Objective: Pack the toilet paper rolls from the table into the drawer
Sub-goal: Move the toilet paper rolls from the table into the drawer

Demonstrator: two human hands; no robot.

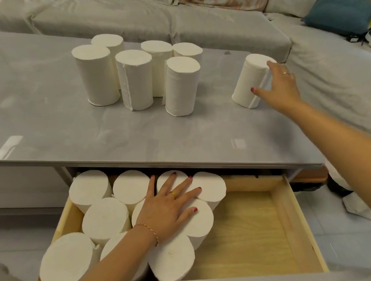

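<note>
Grip: right hand was closed around the tilted roll, thumb on its near side, fingers over the top edge.
Roll in hand: it leaned on its base rim on the table, well apart from the others.
Left of the grip: six rolls stood upright in a cluster.
Below the grip: the drawer stood open, packed rolls filling its left part, bare wood under the held roll's side.
Left hand: flat and spread on the packed tops, gripping nothing.
Handling: likely light, soft, squashable; best taken round the middle.
</note>
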